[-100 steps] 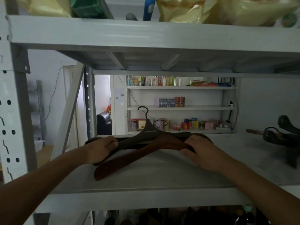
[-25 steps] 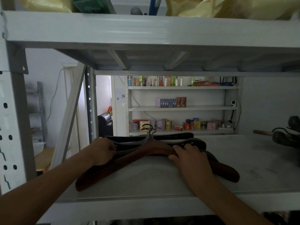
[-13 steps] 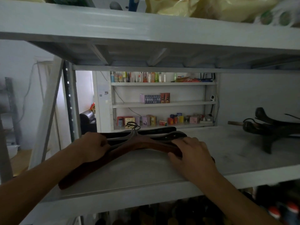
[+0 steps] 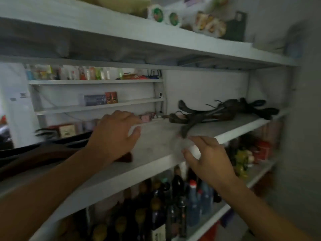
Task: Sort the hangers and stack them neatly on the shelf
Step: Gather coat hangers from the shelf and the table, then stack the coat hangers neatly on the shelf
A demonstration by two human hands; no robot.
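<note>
A stack of dark brown wooden hangers [image 4: 43, 150] lies at the left of the white shelf [image 4: 156, 164], hooks toward the back. My left hand [image 4: 114, 134] hovers over the stack's right end with its fingers spread, holding nothing. My right hand [image 4: 206, 157] is in front of the shelf's edge, fingers loosely spread and empty. A tangled pile of dark hangers [image 4: 222, 110] lies farther right on the same shelf, one arm reaching to the front edge near my right hand.
Several bottles [image 4: 173, 202] crowd the shelf below. Packets and round boxes [image 4: 163, 15] sit on the shelf above. A far white rack [image 4: 97, 105] with small goods shows through the back. A wall closes off the right side.
Both hands have let go of the stacked hangers and moved right. The view has swung right, bringing the tangled pile closer to the middle.
</note>
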